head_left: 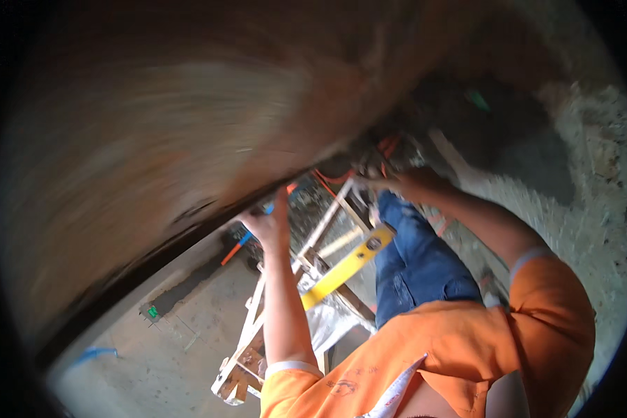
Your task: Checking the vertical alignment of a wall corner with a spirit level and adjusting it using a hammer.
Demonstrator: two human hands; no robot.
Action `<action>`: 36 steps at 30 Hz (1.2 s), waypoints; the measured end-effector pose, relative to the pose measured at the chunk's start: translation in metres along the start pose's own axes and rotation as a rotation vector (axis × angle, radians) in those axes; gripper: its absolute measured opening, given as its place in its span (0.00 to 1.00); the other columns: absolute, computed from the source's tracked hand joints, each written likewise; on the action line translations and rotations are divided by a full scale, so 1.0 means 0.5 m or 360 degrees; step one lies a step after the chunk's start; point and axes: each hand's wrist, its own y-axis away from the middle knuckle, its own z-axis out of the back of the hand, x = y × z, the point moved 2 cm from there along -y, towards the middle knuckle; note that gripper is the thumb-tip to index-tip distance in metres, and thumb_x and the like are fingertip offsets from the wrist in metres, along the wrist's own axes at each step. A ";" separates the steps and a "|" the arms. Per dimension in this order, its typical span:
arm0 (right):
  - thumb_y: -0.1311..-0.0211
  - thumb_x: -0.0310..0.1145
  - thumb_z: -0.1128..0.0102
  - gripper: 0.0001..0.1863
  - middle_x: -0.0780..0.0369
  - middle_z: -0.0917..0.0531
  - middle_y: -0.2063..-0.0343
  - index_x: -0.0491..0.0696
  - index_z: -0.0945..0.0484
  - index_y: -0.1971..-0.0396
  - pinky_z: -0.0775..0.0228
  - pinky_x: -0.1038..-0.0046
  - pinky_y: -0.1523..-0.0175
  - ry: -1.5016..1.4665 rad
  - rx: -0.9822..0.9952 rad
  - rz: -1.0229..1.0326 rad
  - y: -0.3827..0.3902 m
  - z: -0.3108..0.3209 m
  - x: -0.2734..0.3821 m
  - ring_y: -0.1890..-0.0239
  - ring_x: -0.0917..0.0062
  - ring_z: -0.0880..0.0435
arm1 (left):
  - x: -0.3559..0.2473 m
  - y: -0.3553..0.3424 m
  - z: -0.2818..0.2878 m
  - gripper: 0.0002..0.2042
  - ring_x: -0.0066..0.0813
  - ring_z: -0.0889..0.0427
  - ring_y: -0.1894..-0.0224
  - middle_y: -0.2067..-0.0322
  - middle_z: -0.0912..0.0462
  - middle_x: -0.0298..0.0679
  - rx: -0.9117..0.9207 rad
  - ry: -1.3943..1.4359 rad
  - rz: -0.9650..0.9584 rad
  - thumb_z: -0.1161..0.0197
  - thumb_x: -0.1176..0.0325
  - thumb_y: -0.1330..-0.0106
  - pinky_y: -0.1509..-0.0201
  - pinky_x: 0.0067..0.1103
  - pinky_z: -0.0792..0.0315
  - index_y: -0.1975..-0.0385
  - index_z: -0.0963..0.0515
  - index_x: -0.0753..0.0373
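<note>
A large brown board-like panel (188,139), smeared by motion, fills the upper left, its lower edge running diagonally toward the middle. My left hand (265,221) is at that edge, thumb raised, with the other fingers closed round it and partly hidden. Behind this hand shows a thin blue-and-orange rod (237,249); contact between them cannot be made out. Farther right, my right hand (393,181) reaches to the dark end of the same edge. Shadow hides most of its fingers and anything in them. Below and between my arms is a yellow spirit level (348,268), touched by neither hand.
A pale wooden frame (258,306), like a ladder or trestle, stands under the spirit level. Orange-red hose or cable (327,180) lies near my right hand. The grey concrete floor (195,341) bears a blue scrap (94,354). A rough grey wall-like surface (599,188) rises at right.
</note>
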 end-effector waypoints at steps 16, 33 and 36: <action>0.50 0.32 0.34 0.33 0.57 0.20 0.70 0.41 0.38 0.45 0.27 0.71 0.70 -0.0694 -0.0124 0.1814 0.626 0.452 0.624 0.75 0.76 0.19 | -0.691 -0.074 0.120 0.28 0.31 0.24 0.59 0.62 0.22 0.42 -0.0348 -0.0139 -0.0905 0.29 0.67 0.47 0.50 0.26 0.30 0.47 0.33 0.68; 0.52 0.24 0.45 0.24 0.57 0.25 0.80 0.39 0.36 0.52 0.29 0.70 0.79 -0.1689 -0.1099 0.1829 0.529 0.854 1.284 0.83 0.73 0.22 | -0.657 -0.135 0.116 0.47 0.48 0.32 0.39 0.42 0.33 0.59 -0.0233 0.0163 -0.1095 0.27 0.58 0.51 0.36 0.31 0.40 0.36 0.48 0.74; 0.52 0.25 0.46 0.26 0.51 0.22 0.72 0.38 0.37 0.49 0.24 0.66 0.71 -0.1474 -0.1578 0.1694 0.543 0.885 1.281 0.75 0.64 0.18 | -0.673 -0.120 0.119 0.47 0.48 0.32 0.39 0.42 0.33 0.59 -0.0314 0.0204 -0.1193 0.27 0.58 0.51 0.36 0.31 0.39 0.35 0.48 0.73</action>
